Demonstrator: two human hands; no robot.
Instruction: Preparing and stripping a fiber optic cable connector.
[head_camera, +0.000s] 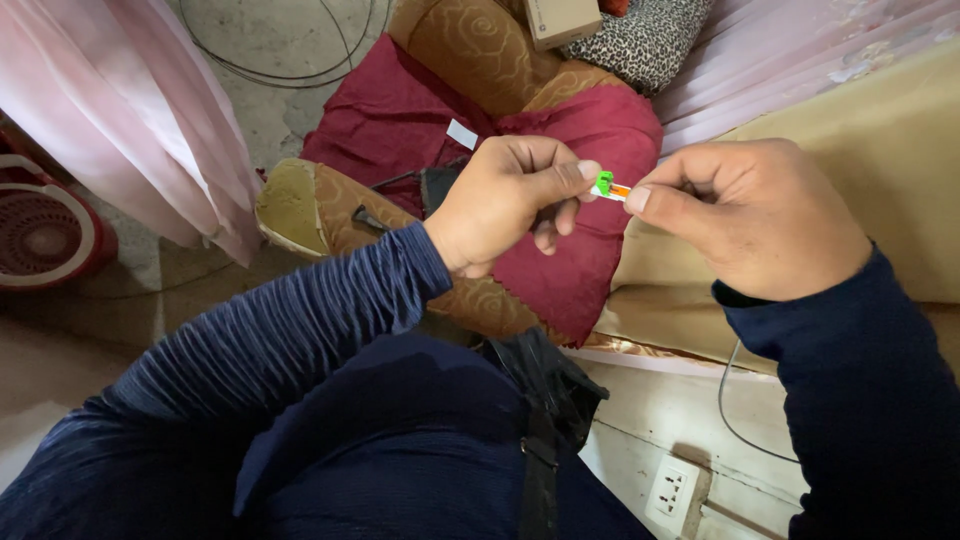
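Observation:
A small green, orange and white plastic piece (610, 186) is pinched between both hands at the middle of the head view. My left hand (505, 200) grips its green end with thumb and fingers. My right hand (755, 215) holds the orange-white end between thumb and forefinger. Both arms wear dark blue ribbed sleeves. The piece is held above a maroon cloth (570, 130) that drapes an armchair. Its exact kind is too small to tell.
A brown patterned armchair (470, 45) stands ahead, with a cardboard box (562, 18) and a spotted cushion (650, 40) on it. Pink curtain (130, 110) at left, red round bucket (45, 235) below it. Beige bed cover (880, 140) right. Wall socket (672, 492) and cable low right.

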